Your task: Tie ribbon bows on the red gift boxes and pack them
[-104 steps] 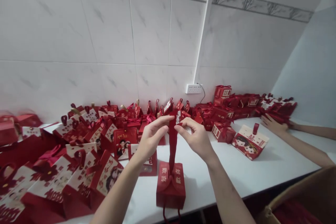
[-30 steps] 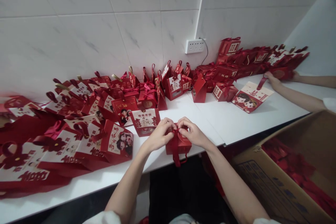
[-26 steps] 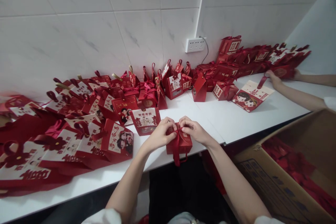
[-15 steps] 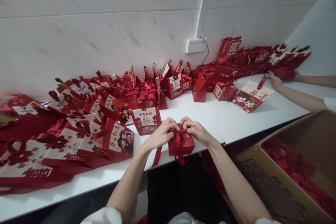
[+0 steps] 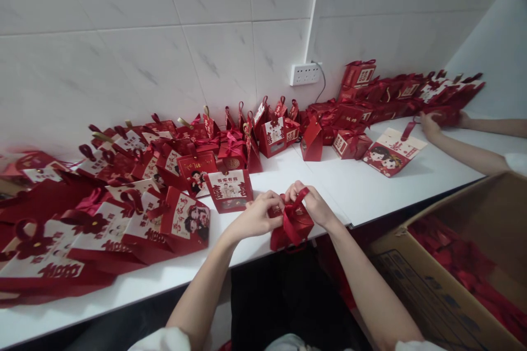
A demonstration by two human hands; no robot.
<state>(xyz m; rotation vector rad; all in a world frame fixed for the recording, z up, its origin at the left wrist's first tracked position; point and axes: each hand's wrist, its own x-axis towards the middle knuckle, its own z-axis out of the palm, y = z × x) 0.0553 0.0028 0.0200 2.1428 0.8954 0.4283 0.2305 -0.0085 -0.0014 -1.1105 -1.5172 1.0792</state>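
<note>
A small red gift box [image 5: 303,222] sits at the front edge of the white table, with a red ribbon [image 5: 291,224] over its top and hanging down its front. My right hand [image 5: 309,202] pinches a loop of this ribbon just above the lid. Against the box's left side and top, my left hand [image 5: 260,215] is closed at the ribbon; its fingertips are partly hidden behind the ribbon. A red and white gift box with a clear window [image 5: 229,191] stands just left of my left hand.
Many red gift boxes [image 5: 185,225] crowd the table's left side and back. A flat-faced box with a cartoon couple [image 5: 385,159] lies to the right. A co-worker's hands [image 5: 431,126] hold a red box at far right. Front right, an open carton [image 5: 428,290] contains red items.
My right hand has lifted a ribbon loop above the lid. The box has turned and shifted slightly right, and the ribbon tail at its left no longer lies on the table.
</note>
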